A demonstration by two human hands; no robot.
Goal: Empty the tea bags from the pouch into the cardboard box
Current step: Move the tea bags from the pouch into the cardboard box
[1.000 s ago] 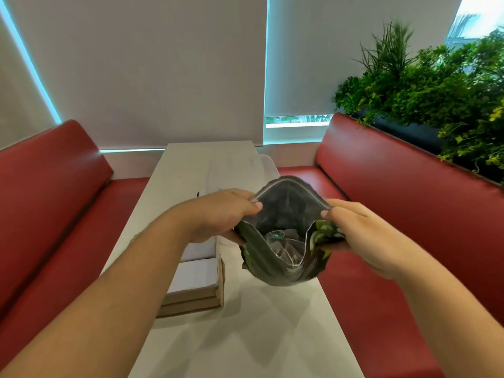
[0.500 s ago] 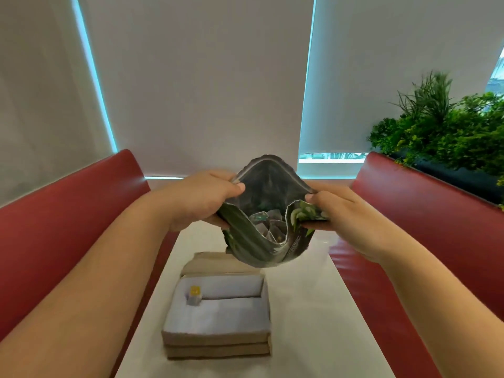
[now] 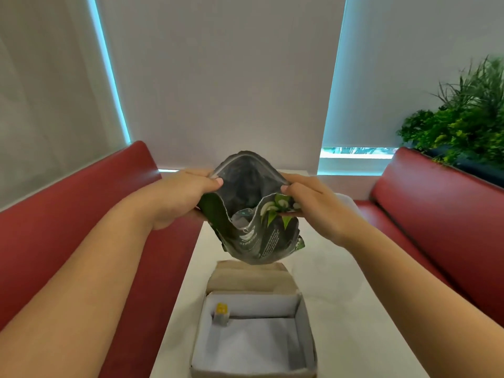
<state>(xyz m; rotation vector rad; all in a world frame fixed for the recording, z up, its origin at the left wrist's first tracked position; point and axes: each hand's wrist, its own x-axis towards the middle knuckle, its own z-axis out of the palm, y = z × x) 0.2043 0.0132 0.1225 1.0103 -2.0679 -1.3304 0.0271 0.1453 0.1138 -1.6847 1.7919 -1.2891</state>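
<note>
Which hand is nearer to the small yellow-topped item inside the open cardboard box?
Left. The left hand grips the pouch rim above and behind the small yellow-topped item; the right hand is farther, across on the other side.

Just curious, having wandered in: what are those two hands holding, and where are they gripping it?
A dark pouch, held open. The left hand pinches the mouth's left edge; the right hand pinches its right edge.

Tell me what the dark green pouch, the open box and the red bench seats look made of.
Dark green pouch: flexible printed plastic film, apparently foil-lined; its grey inside shines dully and the walls crumple. Open brown box: matte cardboard, white-lined inside. Red bench seats: smooth padded vinyl or leather, judging by the soft sheen.
</note>
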